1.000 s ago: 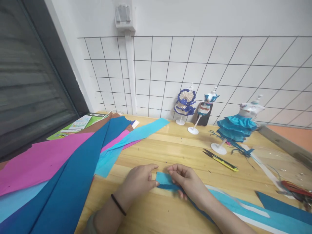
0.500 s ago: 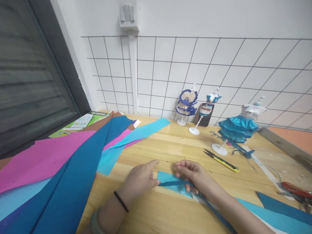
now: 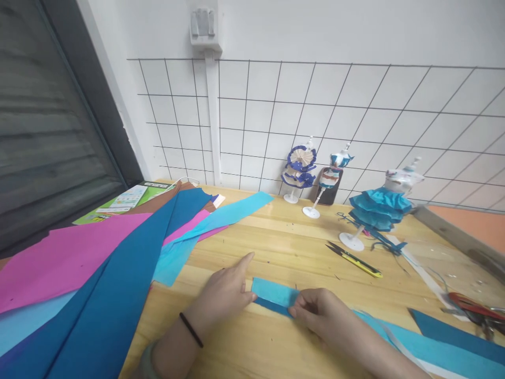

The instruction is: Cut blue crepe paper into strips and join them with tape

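Note:
A light blue crepe paper strip (image 3: 274, 289) lies on the table in front of me, with a narrow dark blue paper strip (image 3: 272, 305) along its near edge. My left hand (image 3: 226, 292) rests at the strips' left end. Its thumb tip touches the corner there, and the index finger points forward, apart from the thumb. With thumb and fingers closed, my right hand (image 3: 319, 313) pinches the dark blue strip against the light blue one. Beneath and beyond that hand, part of both strips is hidden.
Large pink and blue paper sheets (image 3: 114, 279) spread across the left. Yellow-handled snips (image 3: 353, 259) lie beyond my right hand. Several small dress forms, one in a teal ruffled skirt (image 3: 379, 208), stand at the back. Red-handled scissors (image 3: 473, 308) and more blue paper (image 3: 453, 337) are at right.
My right hand has come down and lowered the dark blue strip from across the light blue one onto its near edge. My left hand stays at the left end.

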`<state>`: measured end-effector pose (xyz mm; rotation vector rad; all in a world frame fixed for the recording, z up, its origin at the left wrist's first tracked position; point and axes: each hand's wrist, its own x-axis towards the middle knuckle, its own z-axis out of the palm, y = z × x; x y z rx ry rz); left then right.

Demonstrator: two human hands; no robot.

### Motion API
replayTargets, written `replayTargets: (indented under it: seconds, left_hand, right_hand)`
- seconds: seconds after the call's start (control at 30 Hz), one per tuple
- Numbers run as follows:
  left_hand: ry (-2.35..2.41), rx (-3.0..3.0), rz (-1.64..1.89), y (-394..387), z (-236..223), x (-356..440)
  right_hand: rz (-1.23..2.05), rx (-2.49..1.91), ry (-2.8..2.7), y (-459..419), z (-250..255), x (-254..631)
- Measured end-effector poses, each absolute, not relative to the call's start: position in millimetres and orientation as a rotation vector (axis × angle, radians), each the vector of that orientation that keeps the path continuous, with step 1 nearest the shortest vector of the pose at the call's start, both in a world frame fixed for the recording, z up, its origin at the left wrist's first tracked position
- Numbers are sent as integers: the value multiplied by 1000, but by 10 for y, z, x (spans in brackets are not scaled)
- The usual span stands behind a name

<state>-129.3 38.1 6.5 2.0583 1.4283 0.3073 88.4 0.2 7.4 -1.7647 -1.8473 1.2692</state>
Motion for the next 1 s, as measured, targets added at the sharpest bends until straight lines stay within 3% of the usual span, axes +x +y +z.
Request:
replayTargets:
  seconds: [0.3, 1.0]
  left_hand:
    - [1448, 2001, 300, 382, 104, -1267]
    - [1463, 2014, 293, 404, 54, -1280]
  right_hand:
    - [1024, -1911, -1930, -37, 131, 889]
    - [1114, -1917, -1807, 31, 44, 933]
